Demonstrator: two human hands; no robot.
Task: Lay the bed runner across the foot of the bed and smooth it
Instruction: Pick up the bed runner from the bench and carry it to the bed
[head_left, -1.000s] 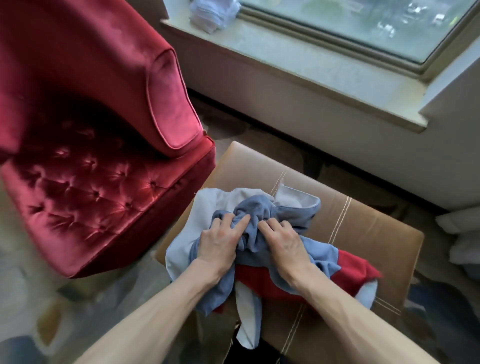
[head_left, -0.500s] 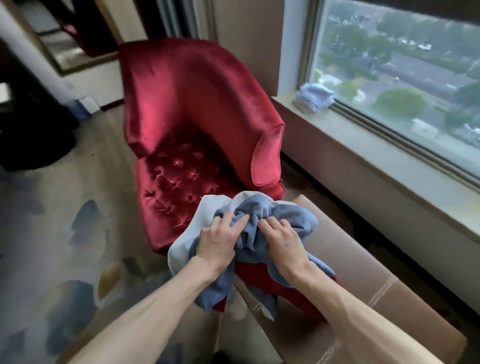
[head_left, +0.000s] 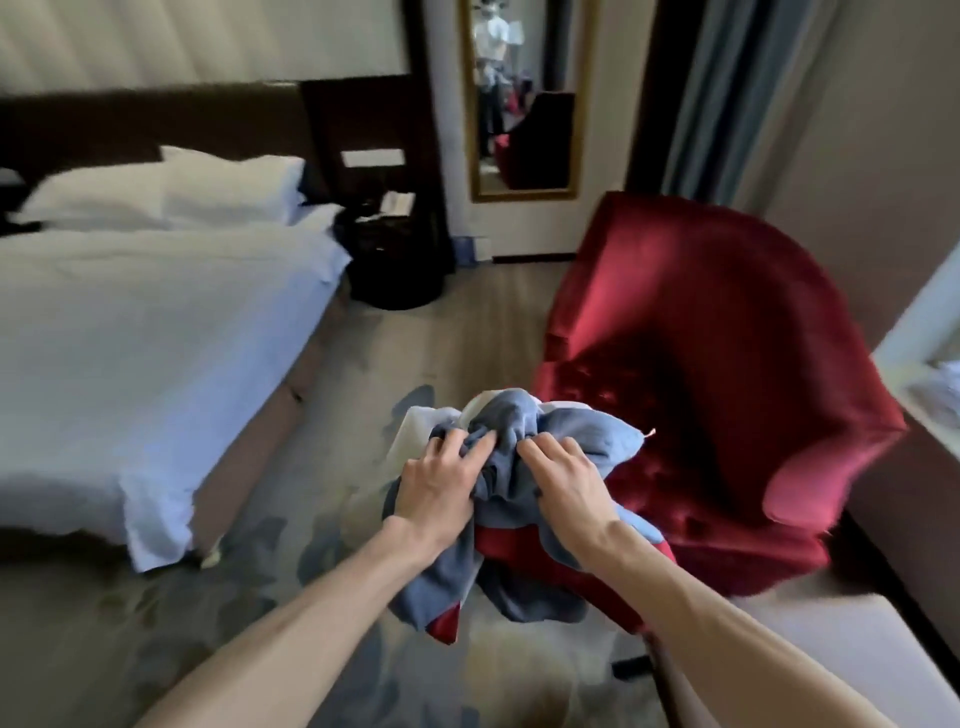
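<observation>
The bed runner (head_left: 587, 436), a bunched bundle of blue, white and red cloth, hangs in the air in front of me. My left hand (head_left: 439, 486) grips its left side and my right hand (head_left: 563, 475) grips its right side, fingers dug into the blue folds. Loose ends dangle below my wrists. The bed (head_left: 145, 332) with white sheets and two pillows lies to the left, its foot corner near my left forearm, apart from the bundle.
A red velvet armchair (head_left: 727, 364) stands just right of the bundle. A tan ottoman (head_left: 831, 639) is at lower right, under the window sill. A dark nightstand (head_left: 395, 260) and a wall mirror (head_left: 524, 98) are at the back. Patterned carpet runs between bed and chair.
I lifted the bundle off the ottoman and turned left from the window; the bed has come into view. Both hands keep the same grip.
</observation>
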